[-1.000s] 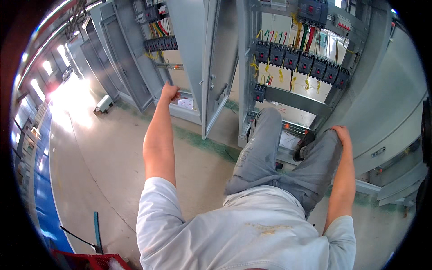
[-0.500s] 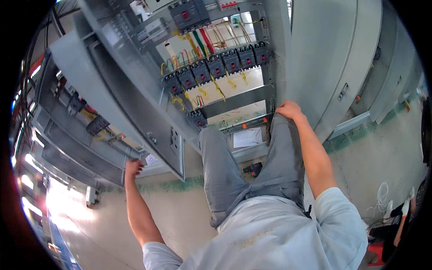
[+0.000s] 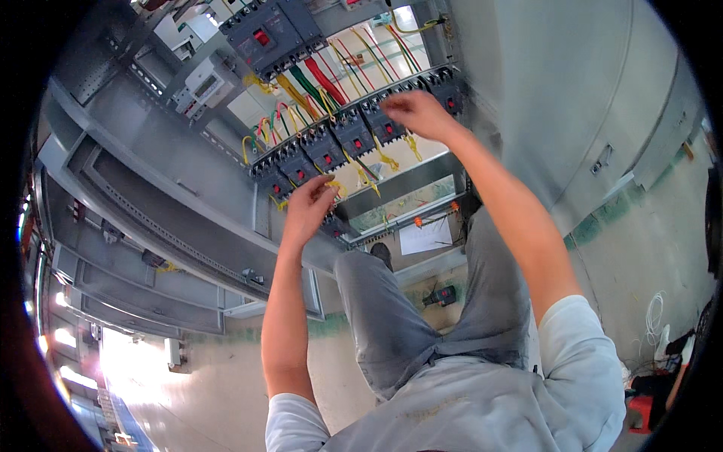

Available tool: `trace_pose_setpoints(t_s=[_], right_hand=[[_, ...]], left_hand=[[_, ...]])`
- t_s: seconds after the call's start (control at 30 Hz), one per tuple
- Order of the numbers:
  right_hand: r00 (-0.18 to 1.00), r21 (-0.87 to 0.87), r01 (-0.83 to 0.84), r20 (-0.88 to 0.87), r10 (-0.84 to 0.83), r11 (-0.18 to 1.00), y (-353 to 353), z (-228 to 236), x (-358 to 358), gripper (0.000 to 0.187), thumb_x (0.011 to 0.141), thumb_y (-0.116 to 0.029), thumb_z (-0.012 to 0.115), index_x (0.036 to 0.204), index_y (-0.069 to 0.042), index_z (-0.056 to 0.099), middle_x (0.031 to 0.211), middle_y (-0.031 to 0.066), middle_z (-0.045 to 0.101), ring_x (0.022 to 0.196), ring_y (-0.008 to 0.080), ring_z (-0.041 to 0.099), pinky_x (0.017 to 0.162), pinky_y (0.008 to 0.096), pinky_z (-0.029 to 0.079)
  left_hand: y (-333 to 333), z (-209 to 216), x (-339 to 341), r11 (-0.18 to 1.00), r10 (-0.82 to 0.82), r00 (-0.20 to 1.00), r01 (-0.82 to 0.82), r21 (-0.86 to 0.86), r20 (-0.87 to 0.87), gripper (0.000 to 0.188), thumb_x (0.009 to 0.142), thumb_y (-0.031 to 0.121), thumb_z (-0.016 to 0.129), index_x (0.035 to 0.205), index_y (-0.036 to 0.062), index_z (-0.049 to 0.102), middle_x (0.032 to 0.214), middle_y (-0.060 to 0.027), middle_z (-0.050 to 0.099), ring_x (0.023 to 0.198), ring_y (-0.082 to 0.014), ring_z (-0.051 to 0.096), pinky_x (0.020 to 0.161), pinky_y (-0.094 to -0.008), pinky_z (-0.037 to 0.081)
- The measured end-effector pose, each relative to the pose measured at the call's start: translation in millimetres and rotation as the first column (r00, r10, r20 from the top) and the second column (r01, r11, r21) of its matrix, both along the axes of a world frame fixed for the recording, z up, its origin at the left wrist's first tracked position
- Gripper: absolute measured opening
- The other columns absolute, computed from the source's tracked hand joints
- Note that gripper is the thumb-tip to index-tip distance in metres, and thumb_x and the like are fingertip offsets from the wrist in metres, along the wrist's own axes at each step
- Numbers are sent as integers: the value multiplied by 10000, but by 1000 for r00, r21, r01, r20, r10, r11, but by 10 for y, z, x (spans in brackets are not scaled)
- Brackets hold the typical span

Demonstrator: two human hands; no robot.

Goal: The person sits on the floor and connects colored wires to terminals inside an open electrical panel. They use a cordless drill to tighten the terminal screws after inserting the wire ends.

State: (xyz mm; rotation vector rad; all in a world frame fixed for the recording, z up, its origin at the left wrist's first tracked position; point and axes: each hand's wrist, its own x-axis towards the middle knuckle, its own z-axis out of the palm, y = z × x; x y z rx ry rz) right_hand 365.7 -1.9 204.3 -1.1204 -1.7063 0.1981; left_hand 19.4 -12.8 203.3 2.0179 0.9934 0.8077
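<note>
My left hand (image 3: pixel 307 209) is raised before the open electrical cabinet, fingers loosely bent and apart, with nothing visible in it. It is nearest the lower left of a tilted row of dark circuit breakers (image 3: pixel 326 151) with red switches, close to a yellow wire (image 3: pixel 364 176). Higher and to the right, my right hand (image 3: pixel 414 113) is in front of the row's right half, covering part of it. Its fingers are loosely bent, slightly blurred, and seem to hold nothing; contact with a breaker cannot be told. A larger breaker (image 3: pixel 267 36) sits above, with red, green and yellow conductors (image 3: pixel 307 84) below it.
Grey cabinet doors (image 3: pixel 580 98) stand at the right; another open cabinet (image 3: pixel 143 203) is at the left. Between my legs lie a dark power tool (image 3: pixel 440 295) and, inside the cabinet base, a white paper sheet (image 3: pixel 425 236). White cable (image 3: pixel 652 319) lies on the right floor.
My right hand has left my knee and risen to the breaker row. My left hand has moved from beside the left cabinet door up and right to the breakers. The view has come closer.
</note>
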Motion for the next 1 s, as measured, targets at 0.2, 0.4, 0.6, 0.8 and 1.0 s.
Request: trace_pose_setpoints(t_s=[0.2,0.4,0.6,0.8,1.0], right_hand=[[945,-296,-136,-325,34,945,1288,504,-129,443,926,-52,570,1360,33,598,1213,178,725,892,240,771,765,433,615],[998,-292,65,40,-55,954,1843,501,-288,605,872,-6,536,1476,-6,493,1301,207,679,1034,332,724,842,424,598],[984,-424,-57,-175,-20,904,1979,434,-317,648,854,-30,551,1498,-70,494,1203,221,706,915,331,751,824,410,598],[990,-75,115,-78,-121,991,2132,262,-306,343,824,-221,732,1152,-120,727,962,150,769,781,282,764,816,382,595],[978,-105,52,-198,-72,993,2048,269,-313,180,858,-195,739,989,-76,706,804,102,753,655,192,753,724,352,596]], left_hand=[[463,148,648,997,-30,997,25,76,66,334,981,189,695,1252,-6,691,860,-17,693,706,-79,605,626,-255,488],[905,226,710,976,124,986,-142,165,116,334,941,199,728,1185,-28,699,816,-76,711,704,-120,634,673,-293,523],[1354,405,900,866,248,961,-275,417,120,383,956,238,711,1236,-22,680,902,-109,733,698,-149,658,652,-306,524],[1503,402,1061,821,331,943,-264,506,-44,295,961,254,671,1086,-10,716,893,-177,737,752,-290,701,734,-394,539],[1285,649,1100,710,381,910,-173,682,-166,216,937,194,652,988,-5,721,911,-232,717,866,-424,693,769,-473,543]])
